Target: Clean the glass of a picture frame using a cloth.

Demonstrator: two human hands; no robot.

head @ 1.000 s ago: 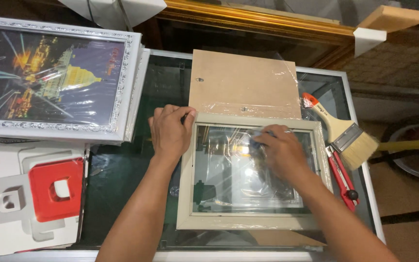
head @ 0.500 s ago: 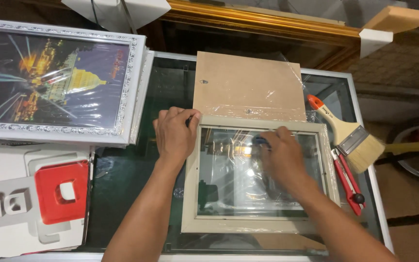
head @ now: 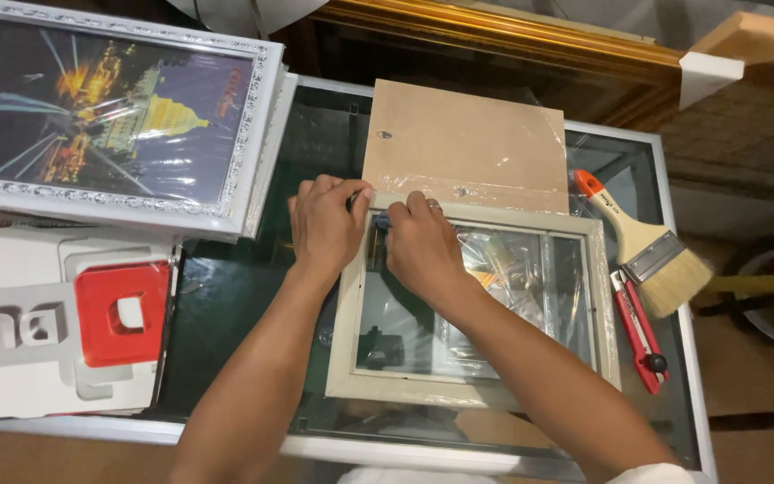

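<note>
A cream picture frame lies flat on a glass-topped table, with glass in it. My left hand presses on the frame's upper left corner. My right hand rests just beside it, at the top left of the pane, pinching a small blue thing, too hidden to name. A ring shows on one finger. A brown backing board under clear plastic film lies just behind the frame.
A white ornate framed night picture lies at the back left. White and red block letters sit at the front left. A paintbrush and a red utility knife lie right of the frame. A gold frame runs along the back.
My right hand has slid left across the pane from its right part to the top left corner, ending beside my left hand. The left hand has stayed on the corner.
</note>
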